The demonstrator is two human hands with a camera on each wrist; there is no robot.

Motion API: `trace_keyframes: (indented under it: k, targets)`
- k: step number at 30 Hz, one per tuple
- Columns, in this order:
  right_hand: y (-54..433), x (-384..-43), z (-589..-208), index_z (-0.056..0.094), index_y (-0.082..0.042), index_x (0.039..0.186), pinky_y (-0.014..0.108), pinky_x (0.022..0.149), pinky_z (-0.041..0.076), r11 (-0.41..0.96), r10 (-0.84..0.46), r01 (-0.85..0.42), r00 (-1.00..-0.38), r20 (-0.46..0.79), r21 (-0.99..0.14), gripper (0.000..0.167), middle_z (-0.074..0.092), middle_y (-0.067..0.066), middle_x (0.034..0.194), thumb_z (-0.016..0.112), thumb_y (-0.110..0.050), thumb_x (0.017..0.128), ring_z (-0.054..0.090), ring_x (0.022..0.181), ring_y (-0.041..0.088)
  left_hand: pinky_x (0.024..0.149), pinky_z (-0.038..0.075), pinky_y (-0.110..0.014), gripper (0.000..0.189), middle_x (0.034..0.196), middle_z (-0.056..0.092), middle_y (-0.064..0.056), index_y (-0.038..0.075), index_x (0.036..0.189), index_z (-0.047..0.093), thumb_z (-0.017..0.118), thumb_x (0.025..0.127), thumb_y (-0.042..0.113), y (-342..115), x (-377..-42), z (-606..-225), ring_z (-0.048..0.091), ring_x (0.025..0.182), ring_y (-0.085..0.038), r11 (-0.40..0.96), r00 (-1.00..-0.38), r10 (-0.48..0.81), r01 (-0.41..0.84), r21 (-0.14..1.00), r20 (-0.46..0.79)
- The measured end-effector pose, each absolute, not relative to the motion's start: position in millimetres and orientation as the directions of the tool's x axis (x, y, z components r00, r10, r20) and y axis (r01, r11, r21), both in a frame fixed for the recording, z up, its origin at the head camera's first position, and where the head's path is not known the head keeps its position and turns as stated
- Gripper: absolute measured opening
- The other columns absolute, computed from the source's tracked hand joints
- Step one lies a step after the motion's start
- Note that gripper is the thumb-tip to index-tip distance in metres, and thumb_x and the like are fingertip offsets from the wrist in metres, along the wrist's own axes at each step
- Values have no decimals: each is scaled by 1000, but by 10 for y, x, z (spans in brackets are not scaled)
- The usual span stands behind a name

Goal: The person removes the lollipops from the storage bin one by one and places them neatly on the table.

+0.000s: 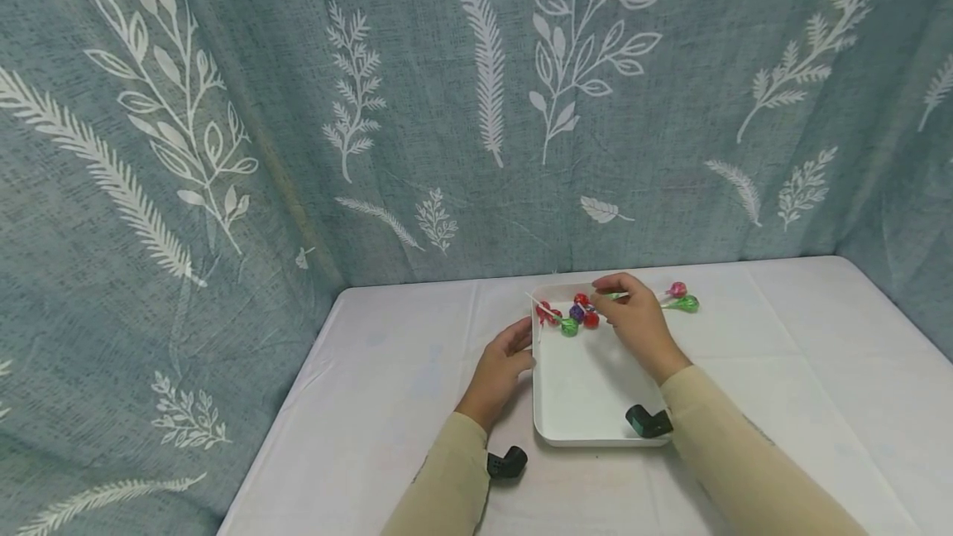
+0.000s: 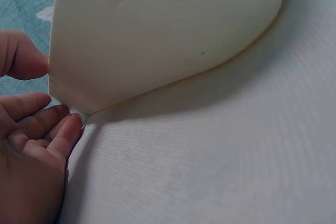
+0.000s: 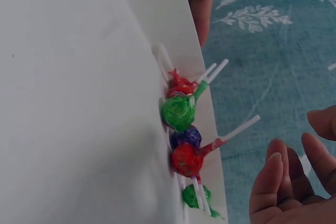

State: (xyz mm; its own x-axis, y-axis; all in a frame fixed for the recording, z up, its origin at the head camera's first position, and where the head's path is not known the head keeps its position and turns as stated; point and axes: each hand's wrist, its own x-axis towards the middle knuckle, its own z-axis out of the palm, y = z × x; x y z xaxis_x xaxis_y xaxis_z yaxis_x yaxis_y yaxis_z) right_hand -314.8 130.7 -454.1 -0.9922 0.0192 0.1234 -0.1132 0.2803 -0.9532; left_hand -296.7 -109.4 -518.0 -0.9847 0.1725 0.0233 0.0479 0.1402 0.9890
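Note:
Wrapped lollipops lie bunched at the far end of a white tray [image 1: 596, 404]: several red lollipops [image 3: 187, 159], a purple lollipop [image 3: 187, 137] and green lollipops [image 3: 179, 113]. Some white sticks poke over the rim. My left hand [image 1: 497, 369] rests against the tray's left side, its fingertips [image 2: 71, 129] touching the wall near the bottom corner. Over the far right part of the tray is my right hand [image 1: 639, 323]. The right wrist view shows its fingers [image 3: 268, 182] loosely bent, apart from the lollipops, with nothing between them.
Right of the tray, a pink lollipop [image 1: 677, 289] and a green lollipop [image 1: 685, 303] lie on the white tablecloth [image 1: 782, 370]. A blue-green curtain [image 1: 476, 106] with white leaf patterns hangs behind the table and at both sides.

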Motion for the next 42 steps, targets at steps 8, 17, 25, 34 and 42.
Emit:
trace_keyframes:
  k: [8,17,25,34,42]
  targets:
    - [1266,-3187,-4629,66,4,135,33,85,55,297,8,-88,-995,95,-951,35,65,19,132,66,-16,106,61,110,30,119,43,-53,73,157,58,-10,6,162,51,62,90,4,-1089,-2977,-5188,56,143,-29,137,-984,174,47,989,23]
    - [1279,-3234,-4769,65,5,134,35,79,58,302,-46,-66,-997,55,-951,33,63,21,131,67,-12,105,65,103,30,118,44,-53,74,156,59,-13,5,161,51,62,89,3,-1094,-2987,-5181,59,140,-31,124,-984,177,51,991,28]
    - [1311,-3256,-4856,66,2,131,36,80,60,329,-109,-45,-994,9,-943,27,62,21,134,67,-10,107,66,105,29,118,43,-55,73,156,59,-11,6,162,51,62,90,3,-1087,-2975,-5159,58,140,-30,123,-986,168,38,992,17]
    - [1337,-3259,-4847,68,2,135,40,81,59,455,-127,-78,-992,22,-887,32,55,24,139,70,-9,105,63,103,31,118,43,-54,73,156,58,-15,3,162,50,63,89,2,-1078,-3002,-5154,58,141,-32,110,-984,176,37,993,17]
    - [1303,-3250,-4864,77,-3,112,53,102,53,546,-171,-125,-985,36,-828,11,62,19,138,71,-5,103,63,116,35,118,44,-53,73,156,58,-13,4,161,50,62,90,2,-1087,-3000,-5126,58,140,-31,107,-984,181,25,994,5]
